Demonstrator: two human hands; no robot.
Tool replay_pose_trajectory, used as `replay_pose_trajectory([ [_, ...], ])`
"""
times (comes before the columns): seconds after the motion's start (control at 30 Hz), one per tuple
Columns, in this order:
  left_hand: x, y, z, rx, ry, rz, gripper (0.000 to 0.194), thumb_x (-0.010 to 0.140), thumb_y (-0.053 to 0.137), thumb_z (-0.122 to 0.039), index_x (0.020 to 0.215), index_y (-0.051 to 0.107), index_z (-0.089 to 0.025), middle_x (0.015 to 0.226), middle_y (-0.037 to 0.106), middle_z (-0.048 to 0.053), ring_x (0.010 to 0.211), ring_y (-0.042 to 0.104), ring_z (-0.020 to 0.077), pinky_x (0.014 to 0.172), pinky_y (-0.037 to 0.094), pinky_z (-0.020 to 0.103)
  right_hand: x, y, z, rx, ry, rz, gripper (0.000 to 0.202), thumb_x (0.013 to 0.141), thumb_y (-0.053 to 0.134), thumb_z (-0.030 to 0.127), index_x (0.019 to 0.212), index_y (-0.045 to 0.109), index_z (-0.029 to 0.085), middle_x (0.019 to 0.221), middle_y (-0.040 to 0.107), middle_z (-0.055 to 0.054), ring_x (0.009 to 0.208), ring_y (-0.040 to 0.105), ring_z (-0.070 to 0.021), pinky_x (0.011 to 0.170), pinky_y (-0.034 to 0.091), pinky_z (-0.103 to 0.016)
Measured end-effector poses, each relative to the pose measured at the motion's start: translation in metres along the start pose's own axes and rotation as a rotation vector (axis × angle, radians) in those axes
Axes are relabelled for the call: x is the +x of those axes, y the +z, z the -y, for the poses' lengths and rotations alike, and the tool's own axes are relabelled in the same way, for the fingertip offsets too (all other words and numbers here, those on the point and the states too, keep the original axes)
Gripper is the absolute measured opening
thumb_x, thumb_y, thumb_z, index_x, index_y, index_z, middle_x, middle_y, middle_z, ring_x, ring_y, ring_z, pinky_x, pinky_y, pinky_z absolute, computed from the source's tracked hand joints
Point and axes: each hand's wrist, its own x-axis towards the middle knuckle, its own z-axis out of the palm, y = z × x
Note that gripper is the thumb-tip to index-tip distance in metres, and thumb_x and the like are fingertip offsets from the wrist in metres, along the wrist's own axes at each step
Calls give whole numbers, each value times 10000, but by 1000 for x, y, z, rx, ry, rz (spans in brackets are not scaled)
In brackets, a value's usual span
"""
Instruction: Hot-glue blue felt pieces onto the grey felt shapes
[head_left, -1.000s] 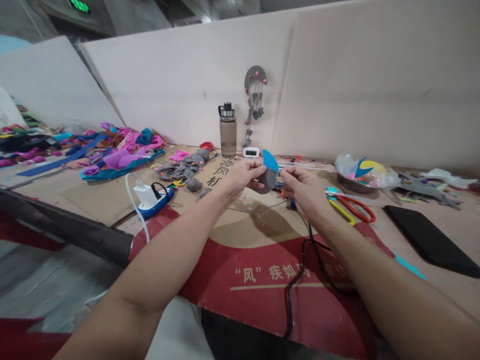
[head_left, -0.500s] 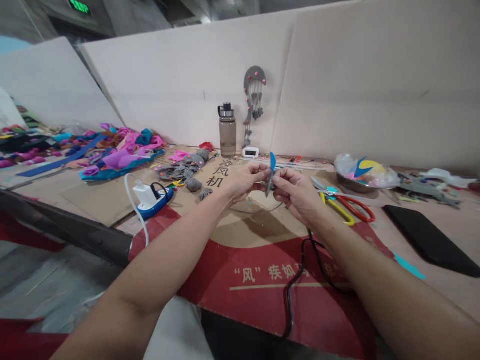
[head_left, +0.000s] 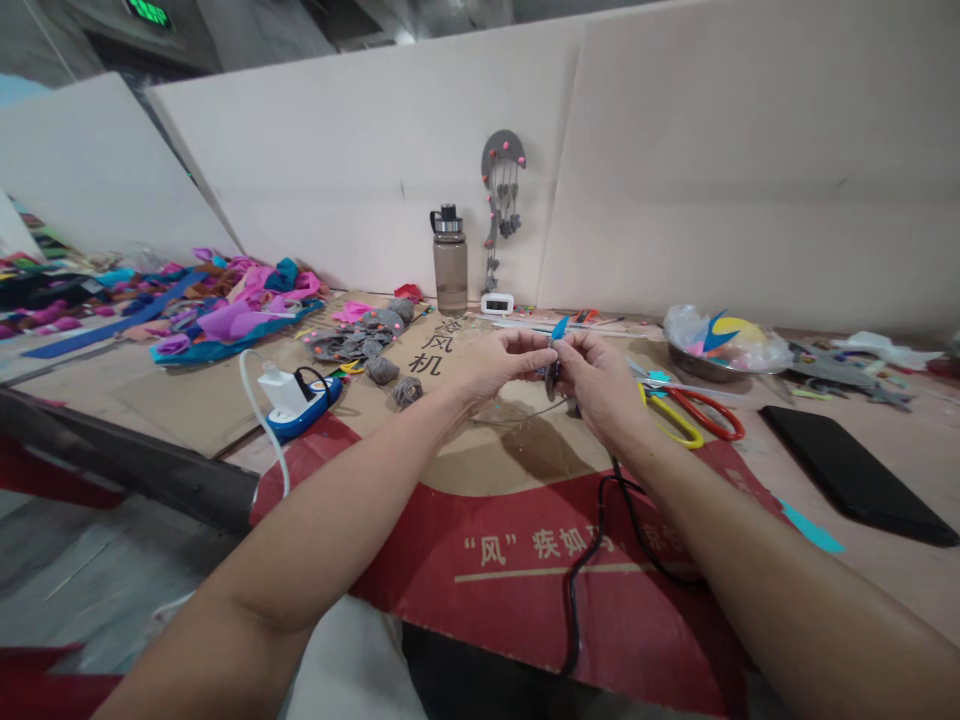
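My left hand (head_left: 511, 366) and my right hand (head_left: 604, 388) meet above the cardboard, fingertips pinched together. Between them they grip a small felt piece: a pointed blue tip (head_left: 559, 328) sticks up above the fingers, and a dark grey part (head_left: 551, 380) shows below. Much of the piece is covered by my fingers. Under the hands lies a red and tan printed cardboard sheet (head_left: 495, 610). A black cable (head_left: 577, 590) runs across it below my right wrist. Yellow-handled scissors (head_left: 679, 425) and red-handled scissors (head_left: 716, 415) lie to the right of my right hand.
A water bottle (head_left: 450, 265) and a small white clock (head_left: 496, 304) stand by the back board. Grey yarn balls (head_left: 382, 370), a blue power strip (head_left: 304, 415) and felt scraps (head_left: 240, 310) are leftward. Rightward are a metal bowl (head_left: 705, 368) and a black phone-like slab (head_left: 855, 475).
The blue part has tilted to the right and sits lower between my fingers. My hands have drawn closer together around the piece. The view has shifted slightly.
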Motion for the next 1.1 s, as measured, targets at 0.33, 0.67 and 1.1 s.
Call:
replay_pose_trajectory([
  [0.33, -4, 7, -8, 126, -2, -202, 62, 789, 681, -127, 850, 675, -118, 803, 669, 24, 650, 585, 79, 604, 516, 221, -2, -1, -4, -35, -68, 22, 253, 792, 685, 407, 788, 499, 235, 665, 449, 62, 530, 373, -81, 482, 323, -228],
  [0.67, -3, 10, -8, -15, -4, -194, 104, 808, 654, -69, 874, 591, -119, 798, 659, 8, 774, 651, 96, 883, 564, 350, -3, 0, -3, -115, -91, 4, 222, 812, 651, 376, 776, 486, 232, 624, 445, 66, 526, 372, -82, 493, 302, -231],
  [1.1, 2, 1, -7, 40, 54, -343, 97, 782, 711, -137, 799, 616, -126, 765, 658, -3, 682, 627, 69, 797, 581, 278, -7, 4, 2, -144, -52, 56, 213, 788, 660, 381, 769, 509, 232, 653, 539, 40, 586, 490, -110, 579, 401, -264],
])
